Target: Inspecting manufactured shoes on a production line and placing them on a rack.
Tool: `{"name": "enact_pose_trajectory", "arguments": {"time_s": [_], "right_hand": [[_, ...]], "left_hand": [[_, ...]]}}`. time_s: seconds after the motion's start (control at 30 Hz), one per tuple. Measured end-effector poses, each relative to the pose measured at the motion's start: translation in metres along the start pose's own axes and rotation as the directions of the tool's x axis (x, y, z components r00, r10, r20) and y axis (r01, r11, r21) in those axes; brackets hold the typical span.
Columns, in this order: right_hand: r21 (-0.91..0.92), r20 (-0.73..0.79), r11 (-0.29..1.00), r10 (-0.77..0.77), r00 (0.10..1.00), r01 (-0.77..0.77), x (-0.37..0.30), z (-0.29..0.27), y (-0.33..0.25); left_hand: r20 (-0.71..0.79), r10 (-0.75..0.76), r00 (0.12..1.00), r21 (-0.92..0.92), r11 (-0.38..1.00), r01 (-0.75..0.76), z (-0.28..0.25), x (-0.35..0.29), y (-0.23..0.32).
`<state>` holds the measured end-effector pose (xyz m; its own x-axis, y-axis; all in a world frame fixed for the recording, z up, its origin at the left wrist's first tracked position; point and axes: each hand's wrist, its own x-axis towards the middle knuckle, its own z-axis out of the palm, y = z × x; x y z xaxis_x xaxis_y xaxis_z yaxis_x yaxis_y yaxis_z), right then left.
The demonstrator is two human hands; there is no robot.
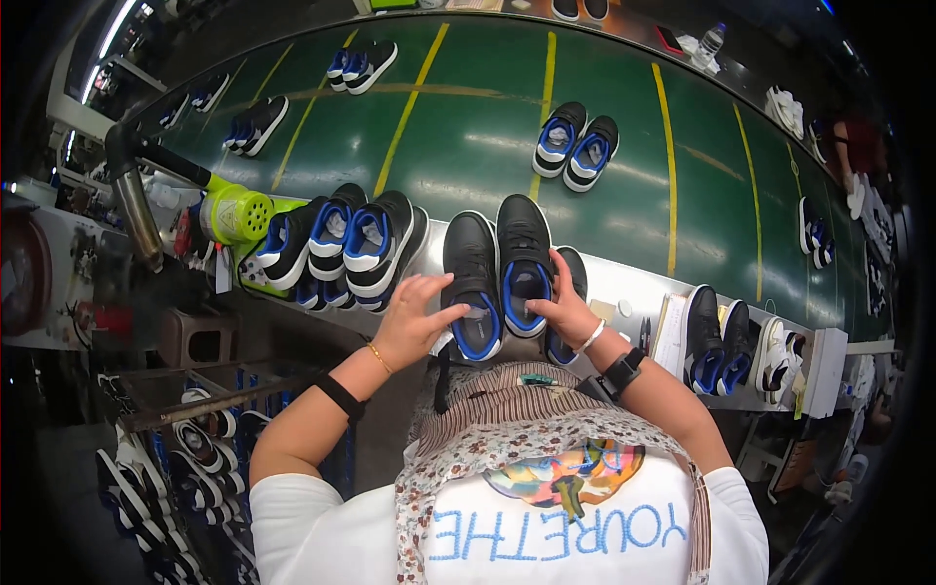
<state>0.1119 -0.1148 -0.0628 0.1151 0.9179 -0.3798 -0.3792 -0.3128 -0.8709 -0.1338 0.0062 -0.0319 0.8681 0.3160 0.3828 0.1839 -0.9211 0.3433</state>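
Shoes [470,244], black, sit mid-frame; left hand [413,318], grip open, meets one; right hand [575,314] is at the other, grip unclear.

The black shoes [470,244] at the centre of the frame have smooth, leather-like uppers with a soft sheen, blue cloth-like linings and matt, rubbery white soles. Behind them, the green belt [458,146] is smooth and mildly glossy. At left, the lime-green housing [240,215] looks like shiny plastic, the nozzle [135,216] worn, burnished metal. The apron [444,468], lower middle, is matt printed cloth; the shirt [331,531] is soft white fabric. A clear plastic bottle [712,43] gleams at upper right.
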Motion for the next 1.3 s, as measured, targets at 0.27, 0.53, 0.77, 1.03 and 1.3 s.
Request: {"name": "enact_pose_trajectory", "arguments": {"time_s": [0.27, 0.53, 0.77, 1.03, 1.3], "right_hand": [[0.14, 0.025, 0.99, -0.021, 0.999, 0.018, 0.001, -0.001, 0.0], [0.43, 0.217, 0.865, 0.18, 0.959, -0.26, -0.011, 0.0, -0.028], [0.402, 0.423, 0.836, 0.193, 0.886, -0.374, -0.006, 0.046, -0.041], [0.234, 0.658, 0.877, 0.175, 0.733, -0.42, 0.001, 0.129, -0.046], [-0.011, 0.726, 0.989, 0.11, 0.679, -0.148, -0.006, 0.277, -0.027]], "left_hand": [[0.295, -0.809, 0.509, -0.711, 0.17, 0.682, 0.063, -0.026, 0.04], [0.408, -0.841, 0.356, -0.906, -0.421, 0.045, 0.008, -0.024, 0.083], [0.257, -0.903, 0.344, -0.916, -0.341, -0.21, -0.028, -0.048, 0.114], [0.04, -0.962, 0.27, -0.938, -0.129, -0.322, -0.068, -0.113, 0.128], [-0.244, -0.97, -0.002, -0.969, 0.243, 0.047, -0.149, -0.212, 0.134]]}}
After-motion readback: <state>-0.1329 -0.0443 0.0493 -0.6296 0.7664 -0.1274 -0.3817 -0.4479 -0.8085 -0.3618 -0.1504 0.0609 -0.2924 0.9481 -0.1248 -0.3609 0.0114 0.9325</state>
